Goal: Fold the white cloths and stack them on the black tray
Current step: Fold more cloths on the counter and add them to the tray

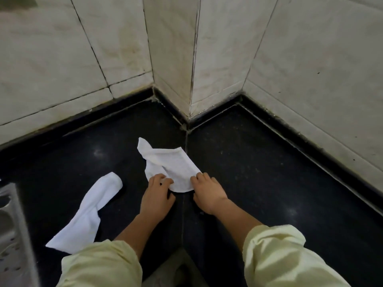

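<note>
**White cloth gripped at its near edge**

White and partly folded, one cloth (173, 163) lies on the black desk (269, 172), in front of the tiled wall corner (192, 59). My left hand (156, 196) and right hand (208, 192) both hold its near edge, fingers (199, 178) curled and clamped on the fabric (left at the near-left corner, right at the near-right). A second cloth (87, 212) lies rumpled on the desk to my left, well apart from the first. Near it, at the left edge of view, sits a grey metal drainer (12, 224) with holes.

Pale tiled walls (62, 59), black speckled surface (259, 162), perhaps a steel rack (12, 235) left.
</note>
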`<state>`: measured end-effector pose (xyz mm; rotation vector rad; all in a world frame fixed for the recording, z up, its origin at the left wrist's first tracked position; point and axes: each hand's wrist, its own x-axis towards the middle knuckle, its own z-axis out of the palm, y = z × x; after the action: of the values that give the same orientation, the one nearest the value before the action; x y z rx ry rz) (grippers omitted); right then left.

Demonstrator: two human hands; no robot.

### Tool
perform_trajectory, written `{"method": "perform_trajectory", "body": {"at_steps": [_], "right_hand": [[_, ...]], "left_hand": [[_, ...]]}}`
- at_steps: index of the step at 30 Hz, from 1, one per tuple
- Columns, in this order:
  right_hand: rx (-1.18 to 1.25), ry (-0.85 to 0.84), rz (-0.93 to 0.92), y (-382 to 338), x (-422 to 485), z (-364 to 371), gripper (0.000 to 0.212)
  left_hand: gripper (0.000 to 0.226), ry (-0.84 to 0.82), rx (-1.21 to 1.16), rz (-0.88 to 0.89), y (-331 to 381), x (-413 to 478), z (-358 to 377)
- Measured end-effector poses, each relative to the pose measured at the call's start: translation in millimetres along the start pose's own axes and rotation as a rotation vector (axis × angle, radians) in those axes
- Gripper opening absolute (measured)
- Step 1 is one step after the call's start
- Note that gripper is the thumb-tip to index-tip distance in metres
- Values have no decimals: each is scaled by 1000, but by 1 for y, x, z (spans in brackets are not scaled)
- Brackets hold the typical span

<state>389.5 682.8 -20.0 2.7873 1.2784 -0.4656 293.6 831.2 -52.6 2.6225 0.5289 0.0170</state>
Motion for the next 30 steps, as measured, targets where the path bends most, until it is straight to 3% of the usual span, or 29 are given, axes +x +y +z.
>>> {"method": "perform_trajectory", "body": {"at_steps": [4,9,17,21,25,30], "right_hand": [[-164,-8,-75,-3,14,1,39],[-230,3,-73,-4,23,3,31],[35,131,81,22,1,-13,23],[221,230,194,43,-28,-34,15],[549,271,358,79,-66,-55,28],[634,349,427,122,-138,-84,40]], "left_hand": [[17,45,-13,9,-2,12,3],[15,71,-48,55,0,21,2],[10,-2,94,160,21,24,-17],[9,-13,-6,125,57,24,-28],[16,-5,-164,84,108,17,-40],[15,22,-243,201,176,2,-51]]}}
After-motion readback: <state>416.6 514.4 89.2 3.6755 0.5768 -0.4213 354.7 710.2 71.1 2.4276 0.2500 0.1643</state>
